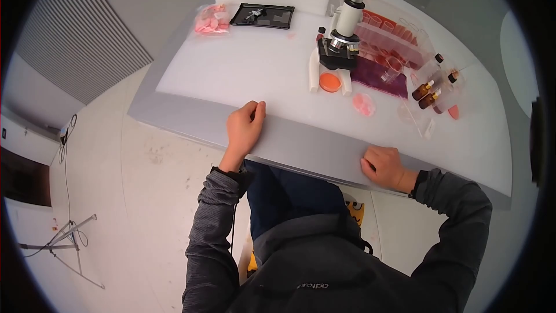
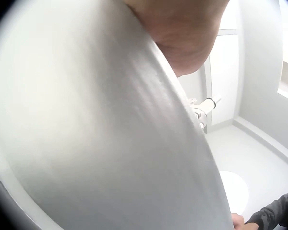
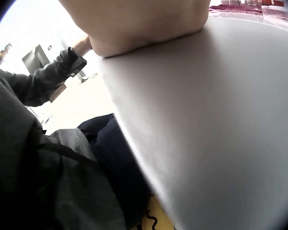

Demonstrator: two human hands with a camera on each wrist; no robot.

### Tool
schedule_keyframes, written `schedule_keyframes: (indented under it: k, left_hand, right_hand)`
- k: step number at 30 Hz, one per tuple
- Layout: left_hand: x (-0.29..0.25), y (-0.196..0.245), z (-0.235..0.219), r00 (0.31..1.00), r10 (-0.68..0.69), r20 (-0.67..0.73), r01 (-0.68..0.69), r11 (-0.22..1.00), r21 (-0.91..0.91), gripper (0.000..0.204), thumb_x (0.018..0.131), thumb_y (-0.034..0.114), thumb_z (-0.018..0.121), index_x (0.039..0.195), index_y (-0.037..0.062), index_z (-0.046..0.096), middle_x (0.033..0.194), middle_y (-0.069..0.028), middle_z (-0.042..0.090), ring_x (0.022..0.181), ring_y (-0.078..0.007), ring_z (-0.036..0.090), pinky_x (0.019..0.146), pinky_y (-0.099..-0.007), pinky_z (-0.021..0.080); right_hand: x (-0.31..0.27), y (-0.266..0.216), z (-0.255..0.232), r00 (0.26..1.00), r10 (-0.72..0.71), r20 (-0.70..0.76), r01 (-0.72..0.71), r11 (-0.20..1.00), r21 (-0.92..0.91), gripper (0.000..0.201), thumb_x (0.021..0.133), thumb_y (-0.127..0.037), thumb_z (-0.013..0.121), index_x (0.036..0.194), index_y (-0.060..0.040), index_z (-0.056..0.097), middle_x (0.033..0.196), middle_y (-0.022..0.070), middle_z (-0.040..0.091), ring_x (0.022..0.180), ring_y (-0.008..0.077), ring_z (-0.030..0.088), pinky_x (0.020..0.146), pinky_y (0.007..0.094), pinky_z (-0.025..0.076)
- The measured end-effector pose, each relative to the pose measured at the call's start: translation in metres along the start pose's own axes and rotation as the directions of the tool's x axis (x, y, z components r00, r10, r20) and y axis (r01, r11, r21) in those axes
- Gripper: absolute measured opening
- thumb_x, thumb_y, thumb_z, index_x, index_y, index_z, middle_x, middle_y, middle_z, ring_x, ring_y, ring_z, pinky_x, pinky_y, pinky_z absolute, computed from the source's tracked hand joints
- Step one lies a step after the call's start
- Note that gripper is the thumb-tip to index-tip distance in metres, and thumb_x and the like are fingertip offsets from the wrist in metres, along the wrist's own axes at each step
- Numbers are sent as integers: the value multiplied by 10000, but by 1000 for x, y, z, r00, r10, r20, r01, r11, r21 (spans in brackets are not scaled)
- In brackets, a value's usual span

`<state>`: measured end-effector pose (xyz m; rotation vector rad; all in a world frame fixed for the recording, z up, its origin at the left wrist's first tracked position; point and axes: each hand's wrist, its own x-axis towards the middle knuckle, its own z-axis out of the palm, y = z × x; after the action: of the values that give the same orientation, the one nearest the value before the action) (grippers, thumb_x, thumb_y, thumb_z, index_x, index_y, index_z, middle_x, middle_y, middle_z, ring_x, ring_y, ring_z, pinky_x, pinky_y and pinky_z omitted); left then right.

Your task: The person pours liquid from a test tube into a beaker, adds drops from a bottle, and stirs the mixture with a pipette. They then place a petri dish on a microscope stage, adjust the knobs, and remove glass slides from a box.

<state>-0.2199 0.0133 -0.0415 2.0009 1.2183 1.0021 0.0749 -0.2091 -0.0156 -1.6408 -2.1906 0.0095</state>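
Observation:
My left hand (image 1: 245, 127) rests on the grey front border of the table (image 1: 307, 142), its fingers curled in a fist with nothing in it. Farther right, my right hand (image 1: 383, 166) lies on the same border, also curled and holding nothing. Beyond the hands stands a white and black microscope (image 1: 347, 20), with an orange-filled petri dish (image 1: 330, 82) at its base. A dish of pink pieces (image 1: 364, 105) sits to the right of that. In the wrist views only the heel of the left hand (image 2: 185, 38) and of the right hand (image 3: 139, 24) shows, against the grey surface.
Brown dropper bottles (image 1: 429, 99) and a small white piece (image 1: 430, 129) are at the right. Behind them is a rack of red-tinted tubes (image 1: 391, 37) by a purple cloth (image 1: 376, 76). A black tray (image 1: 263, 16) and a bag of pink pieces (image 1: 212, 21) lie far left.

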Motion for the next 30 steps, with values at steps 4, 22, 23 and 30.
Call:
schedule_keyframes:
  k: [4, 22, 23, 30]
  left_hand:
    - [2, 1, 2, 1000, -1, -19, 0, 998, -60, 371, 964, 310, 571, 741, 20, 624, 562, -105, 554, 487, -252, 519, 510, -354, 403]
    - [1, 3, 3, 1000, -6, 25, 6, 1000, 8, 360, 966, 287, 576, 736, 14, 621, 569, -102, 569, 480, -226, 511, 505, -340, 400]
    - [2, 2, 4, 1000, -9, 20, 9, 1000, 4, 359, 966, 286, 576, 736, 14, 620, 569, -101, 568, 480, -222, 510, 505, -340, 399]
    - [5, -2, 7, 996, -73, 58, 77, 994, -73, 351, 966, 272, 582, 731, 13, 613, 548, -86, 526, 473, -177, 456, 497, -321, 374]
  right_hand:
    - [2, 2, -2, 1000, -17, 13, 16, 1000, 25, 180, 796, -111, 634, 694, -70, 491, 658, 83, 501, 554, 286, 543, 493, 384, 431]
    - [0, 6, 1, 997, -38, -60, 40, 999, 31, 190, 766, -81, 639, 655, -65, 487, 625, 73, 490, 506, 270, 515, 460, 372, 409]
    - [0, 7, 0, 998, -38, -49, 39, 999, 30, 184, 774, -90, 640, 663, -69, 495, 627, 69, 493, 517, 266, 524, 466, 370, 417]
    - [1, 8, -2, 1000, -17, -6, 17, 999, 32, 161, 789, -107, 640, 681, -78, 525, 638, 59, 507, 539, 250, 546, 482, 360, 439]
